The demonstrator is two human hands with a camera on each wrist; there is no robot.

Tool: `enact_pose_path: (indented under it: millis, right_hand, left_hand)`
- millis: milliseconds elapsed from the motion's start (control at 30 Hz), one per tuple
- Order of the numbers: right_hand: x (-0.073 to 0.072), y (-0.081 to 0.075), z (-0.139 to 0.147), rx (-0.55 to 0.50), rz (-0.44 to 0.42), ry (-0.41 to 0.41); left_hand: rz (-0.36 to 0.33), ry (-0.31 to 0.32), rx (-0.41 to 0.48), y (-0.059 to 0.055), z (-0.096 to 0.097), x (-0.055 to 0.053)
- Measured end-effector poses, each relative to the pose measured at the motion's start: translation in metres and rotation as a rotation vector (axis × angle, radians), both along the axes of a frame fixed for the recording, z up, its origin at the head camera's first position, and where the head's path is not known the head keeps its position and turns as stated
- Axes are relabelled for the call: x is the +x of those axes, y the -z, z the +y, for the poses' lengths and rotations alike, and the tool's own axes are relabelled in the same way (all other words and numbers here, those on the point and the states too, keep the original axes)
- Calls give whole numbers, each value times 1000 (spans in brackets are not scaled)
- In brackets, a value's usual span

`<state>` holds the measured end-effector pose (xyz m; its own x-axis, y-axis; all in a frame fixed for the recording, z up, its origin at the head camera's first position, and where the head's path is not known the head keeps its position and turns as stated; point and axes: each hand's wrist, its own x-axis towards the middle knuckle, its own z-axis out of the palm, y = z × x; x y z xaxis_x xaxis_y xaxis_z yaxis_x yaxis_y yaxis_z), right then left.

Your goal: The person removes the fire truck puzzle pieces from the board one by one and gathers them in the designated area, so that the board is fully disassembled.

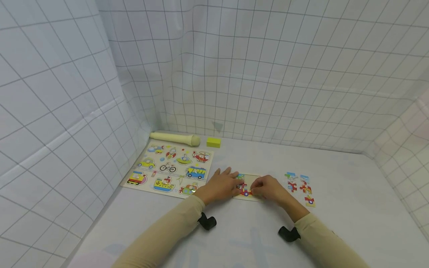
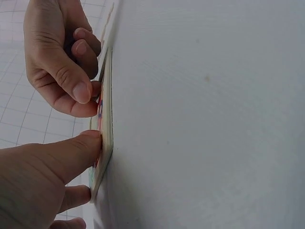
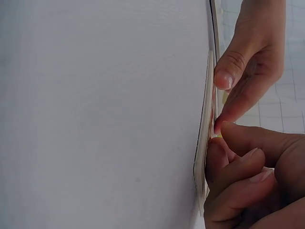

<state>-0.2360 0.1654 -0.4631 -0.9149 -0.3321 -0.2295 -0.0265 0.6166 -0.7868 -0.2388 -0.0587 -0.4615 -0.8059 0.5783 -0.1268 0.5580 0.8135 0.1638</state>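
Note:
A small jigsaw puzzle board lies on the table between both hands, a few colourful pieces set in its left and lower part. My left hand rests on its left side with fingers spread; in the left wrist view the thumb presses its near edge. My right hand, fingers curled, pinches a red and blue puzzle piece low on the board. The fingertips hide much of that piece. Loose puzzle pieces lie right of the board in two rough columns.
A larger peg puzzle board with vehicle pictures lies at the left. Behind it are a pale yellow toy microphone and a yellow block. Grid-patterned white curtains enclose the table at the back and sides.

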Motion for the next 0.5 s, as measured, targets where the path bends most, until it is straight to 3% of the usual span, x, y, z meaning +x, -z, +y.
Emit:
enact_pose_path:
  millis: [233, 500]
  right_hand:
    - [-1, 1, -1, -8, -12, -6]
    - [-2, 0, 4, -105, -56, -56]
  left_hand:
    - [15, 11, -5, 2, 0, -2]
    - [36, 22, -6, 4, -1, -2]
